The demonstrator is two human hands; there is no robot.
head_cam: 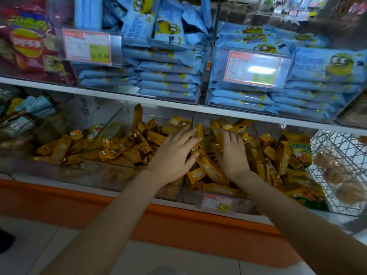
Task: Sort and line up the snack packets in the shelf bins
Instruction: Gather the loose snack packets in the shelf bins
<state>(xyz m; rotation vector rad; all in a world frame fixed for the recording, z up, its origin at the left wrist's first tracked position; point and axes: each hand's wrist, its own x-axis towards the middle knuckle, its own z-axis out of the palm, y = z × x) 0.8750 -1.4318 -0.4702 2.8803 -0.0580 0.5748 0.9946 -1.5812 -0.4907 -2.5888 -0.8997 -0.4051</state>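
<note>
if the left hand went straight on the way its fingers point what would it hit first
Probably the yellow snack packets heaped right at the fingertips of the left hand; depth is unclear, but nothing else shows between.

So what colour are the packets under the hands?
Yellow-orange, with small white marks; the packets show best in the head view.

Clear plastic bins (116,49) on white shelf (99,92)

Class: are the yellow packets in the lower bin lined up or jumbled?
Jumbled: the yellow packets lie heaped at mixed angles; one stands on end.
</note>
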